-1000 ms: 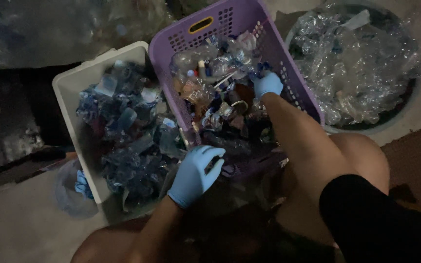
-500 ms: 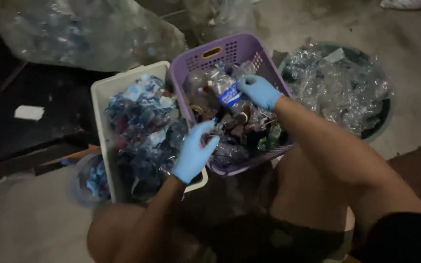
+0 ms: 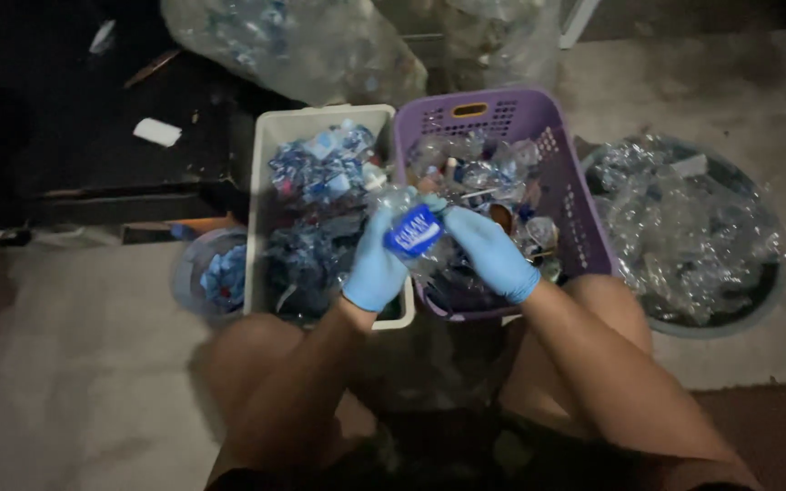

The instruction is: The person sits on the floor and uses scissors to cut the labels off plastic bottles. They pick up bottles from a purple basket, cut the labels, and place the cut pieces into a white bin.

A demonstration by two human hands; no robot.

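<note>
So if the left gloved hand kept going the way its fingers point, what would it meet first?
Probably the white rectangular plastic bin of blue labels; the left hand, holding the clear blue-labelled bottle, points up over it. Depth unclear.

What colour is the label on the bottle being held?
Blue with white print, on the label of the clear bottle held in both gloved hands; head view.

Bare concrete floor point(image 3: 75, 364), grey, dim light. On it, side by side and touching: white rectangular bin point(image 3: 266, 182) full of blue plastic labels, and purple perforated basket point(image 3: 584, 218) holding crushed clear bottles. Just left of the white bin, a small round grey tub point(image 3: 188, 273) with blue scraps inside. Right of the basket, a wide dark round basin point(image 3: 757, 300) heaped with clear crumpled plastic. Behind the bins, a big clear bag point(image 3: 302, 45) of bottles. Far left, a dark raised slab point(image 3: 47, 109) with a small white scrap point(image 3: 156, 132) lying on it.
</note>
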